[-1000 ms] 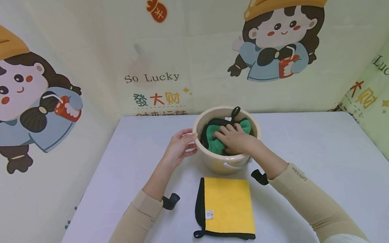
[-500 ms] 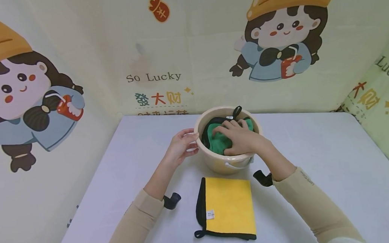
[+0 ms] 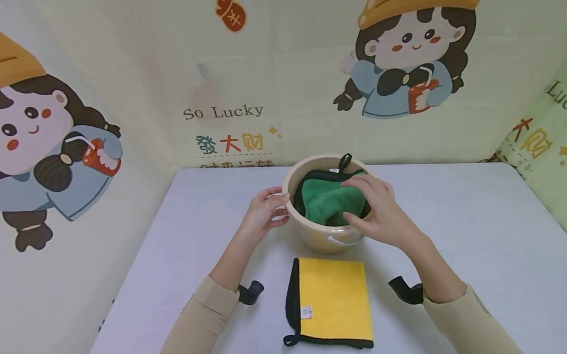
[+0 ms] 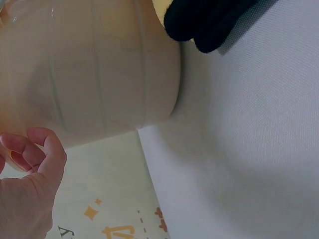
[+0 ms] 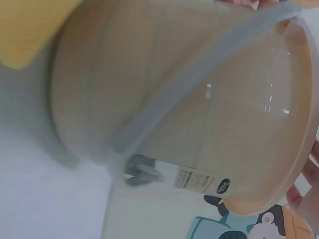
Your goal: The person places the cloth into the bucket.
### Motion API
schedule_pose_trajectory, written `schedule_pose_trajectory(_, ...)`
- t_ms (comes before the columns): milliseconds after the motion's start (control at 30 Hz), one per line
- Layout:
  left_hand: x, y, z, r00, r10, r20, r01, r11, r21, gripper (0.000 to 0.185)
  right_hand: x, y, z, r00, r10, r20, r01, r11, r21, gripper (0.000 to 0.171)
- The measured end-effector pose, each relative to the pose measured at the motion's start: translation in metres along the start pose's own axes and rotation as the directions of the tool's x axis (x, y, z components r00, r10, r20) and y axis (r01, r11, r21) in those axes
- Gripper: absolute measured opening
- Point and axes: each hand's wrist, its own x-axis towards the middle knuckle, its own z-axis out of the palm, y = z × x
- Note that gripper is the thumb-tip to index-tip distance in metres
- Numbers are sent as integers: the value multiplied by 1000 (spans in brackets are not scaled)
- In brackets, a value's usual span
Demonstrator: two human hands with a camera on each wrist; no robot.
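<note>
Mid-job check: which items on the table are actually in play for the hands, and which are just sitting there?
In play:
beige bucket, left hand resting against its side
green cloth inside the bucket, right hand over its edge at the rim

Lying about:
yellow cloth, flat on the table in front of the bucket, untouched

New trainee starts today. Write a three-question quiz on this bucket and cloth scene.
1. True or false: the green cloth lies inside the beige bucket.
2. Which hand rests against the bucket's outer side: A left hand, B right hand?
3. Fill in: the cloth flat on the table in front of the bucket is ____ with black trim.

Key: 1 true; 2 A; 3 yellow.
</note>
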Motion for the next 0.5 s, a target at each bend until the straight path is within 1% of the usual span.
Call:
schedule_pose_trajectory(100,0,0,1,1000,-1,-3,1,1000,4,36,-17,1,2,996,-41,-78,43,999,27,51)
schedule_pose_trajectory(233,0,0,1,1000,-3,-7,3,1000,3,35,-38,1,6,987,-57,-149,66,996,53,48)
schedule_pose_trajectory(300,-1,0,1,1000,0,-8,0,1000,1,35,-49,-1,8,984,-62,-169,70,997,41,50)
schedule_pose_trajectory(367,-1,0,1,1000,5,-10,-5,1000,2,35,-57,-3,10,980,-76,-184,81,997,21,57)
schedule_pose_trajectory(433,-1,0,1,1000,8,-11,-8,1000,2,35,-65,-5,13,971,-109,-213,107,994,-19,61)
schedule_pose_trajectory(500,-2,-1,1,1000,8,-12,-8,1000,5,35,-72,-6,16,960,-141,-242,132,990,-54,61)
